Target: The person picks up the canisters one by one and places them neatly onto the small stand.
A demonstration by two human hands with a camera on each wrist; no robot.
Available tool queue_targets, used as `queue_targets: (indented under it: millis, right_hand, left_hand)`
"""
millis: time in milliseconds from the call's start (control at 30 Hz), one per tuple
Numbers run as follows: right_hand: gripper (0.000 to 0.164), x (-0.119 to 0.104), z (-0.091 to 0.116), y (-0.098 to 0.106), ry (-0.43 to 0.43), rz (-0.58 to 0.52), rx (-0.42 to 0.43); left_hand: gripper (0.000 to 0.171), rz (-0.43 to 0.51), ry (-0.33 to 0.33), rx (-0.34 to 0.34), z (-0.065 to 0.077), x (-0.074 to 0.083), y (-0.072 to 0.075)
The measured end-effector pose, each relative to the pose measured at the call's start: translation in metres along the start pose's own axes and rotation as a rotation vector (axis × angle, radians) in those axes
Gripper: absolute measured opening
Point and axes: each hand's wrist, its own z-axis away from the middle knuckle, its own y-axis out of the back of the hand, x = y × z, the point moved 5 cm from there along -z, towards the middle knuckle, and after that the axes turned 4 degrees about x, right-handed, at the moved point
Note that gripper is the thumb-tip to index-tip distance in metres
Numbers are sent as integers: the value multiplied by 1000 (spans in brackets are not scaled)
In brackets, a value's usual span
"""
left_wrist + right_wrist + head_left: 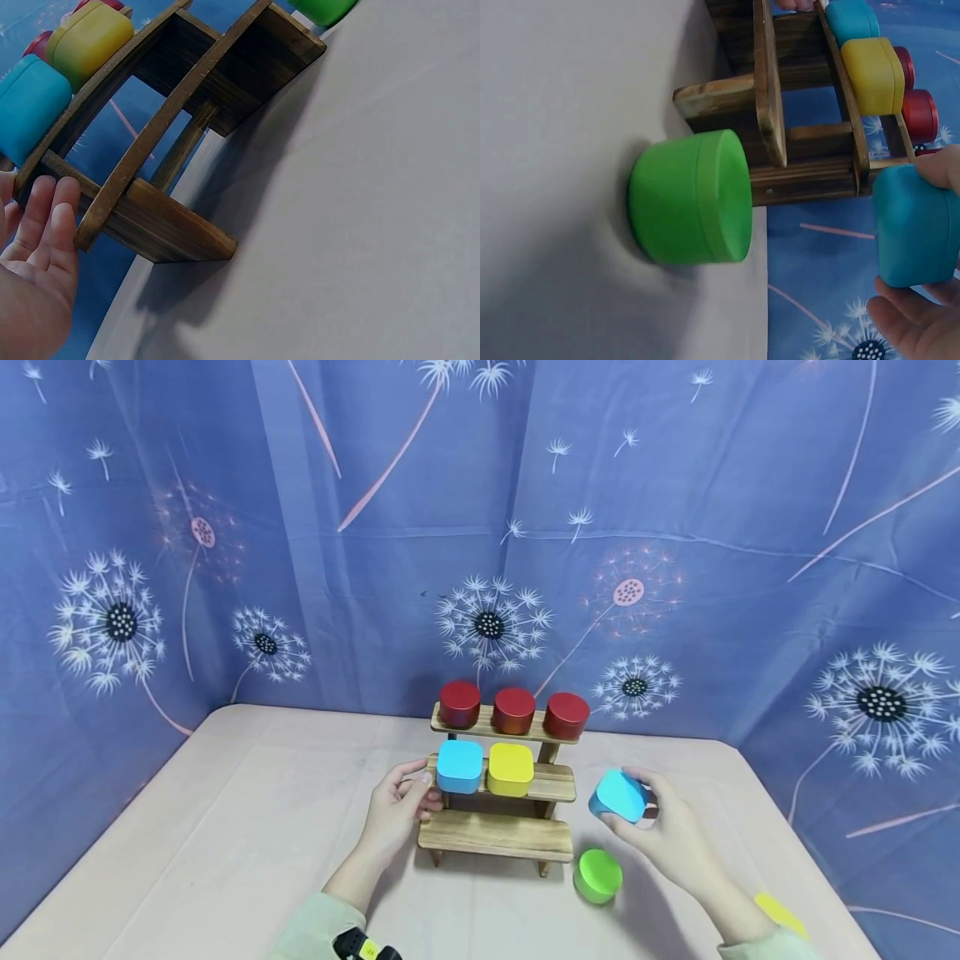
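A three-tier wooden display stand (495, 837) stands on the table. My left hand (397, 803) holds the left end of its middle shelf, fingers near the underside in the left wrist view. On that shelf sit a blue rounded-square tin (460, 767) and a yellow rounded-square tin (511, 769), side by side. To the right of the stand, my right hand (670, 827) grips a second blue rounded-square tin (913, 225) between thumb and fingers, raised off the table. Below it, a round green tin (597, 876) stands on the table by the stand's right front corner.
Three round red tins (513, 711) line the top shelf. The bottom shelf (495, 835) bears nothing. A yellow object (780, 913) lies partly hidden beyond my right forearm. Behind the pale table (247, 793) hangs a blue dandelion-print cloth (375, 610).
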Motion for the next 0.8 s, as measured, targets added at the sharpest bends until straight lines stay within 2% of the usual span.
queue_targets:
  millis: [233, 800]
  right_hand:
    - [62, -10, -4, -8, 14, -69, -12]
    - [62, -19, -11, -26, 33, -140, -82]
  left_hand:
    - [36, 3, 3, 0, 0, 0, 0]
    - [37, 2, 3, -1, 1, 2, -1]
